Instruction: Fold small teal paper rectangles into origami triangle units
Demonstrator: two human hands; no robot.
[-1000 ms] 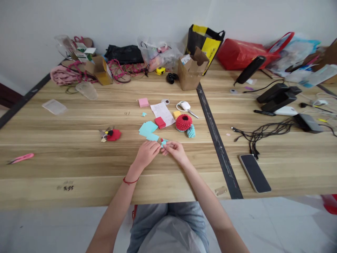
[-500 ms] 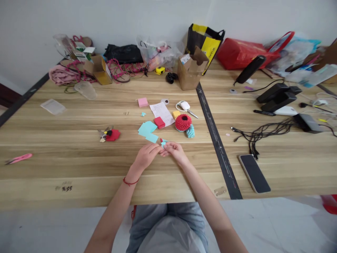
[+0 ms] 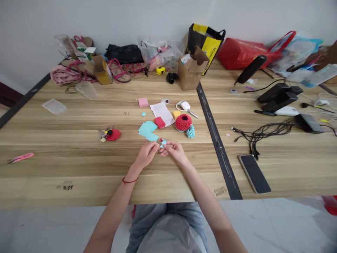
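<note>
Between my fingertips is a small folded piece of light-blue paper (image 3: 162, 146). My left hand (image 3: 146, 154) pinches its left side, and my right hand (image 3: 174, 151) grips it from the right with thumb and fingers. Just beyond my hands lie flat light-blue paper sheets (image 3: 147, 130), partly overlapping. A red paper stack (image 3: 159, 122) rests on a white written sheet (image 3: 163, 111). To the right sits a round red folded-paper piece (image 3: 183, 122), touching a light-blue folded-paper piece (image 3: 190, 131). A tiny red bit shows by my fingertips, too small to make out.
Scissors (image 3: 190, 109), a yellow paper stack (image 3: 176, 114) and a pink one (image 3: 143, 102) lie farther back. Pink snips (image 3: 22, 157) are far left. A phone (image 3: 255, 174) and black cables (image 3: 259, 135) lie right of a dark strip (image 3: 219, 147). Boxes and bags line the wall.
My left fingers have shifted slightly left and opened a little from the right hand, so more of the small blue paper shows. The other things stay where they were.
</note>
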